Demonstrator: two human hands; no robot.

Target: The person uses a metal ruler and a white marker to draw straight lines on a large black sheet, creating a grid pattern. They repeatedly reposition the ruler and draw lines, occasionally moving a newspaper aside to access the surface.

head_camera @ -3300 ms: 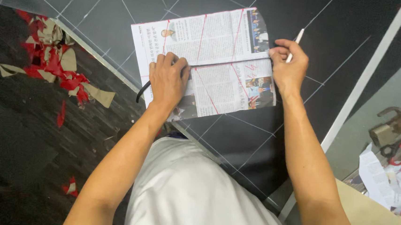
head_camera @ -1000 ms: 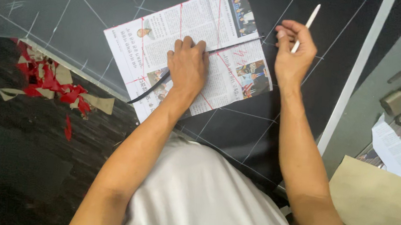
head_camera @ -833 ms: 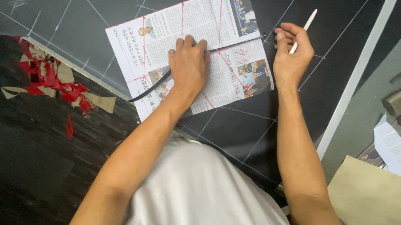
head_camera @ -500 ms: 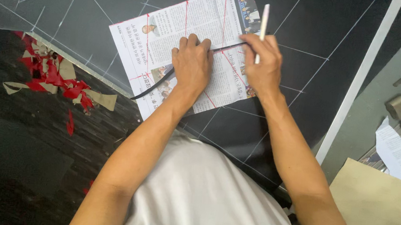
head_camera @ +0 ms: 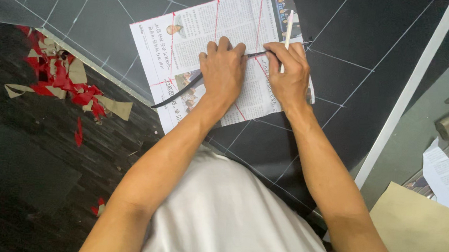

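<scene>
Head view, looking down at a sheet of printed newspaper marked with red ruled lines [head_camera: 209, 41], lying flat on a large dark board crossed by pale chalk lines [head_camera: 357, 35]. The left hand [head_camera: 222, 73] rests palm down with fingers spread, pinning a thin, curved black strip [head_camera: 185, 89] against the paper. The right hand [head_camera: 290, 72] is closed around a slim white pencil-like marker [head_camera: 288, 33], its tip at the strip's edge. Judged by appearance, the paper is light, limp and easily torn or shifted; broad flat pressure suits it better than pinching. Red and tan paper scraps [head_camera: 64, 80] lie well apart at left.
</scene>
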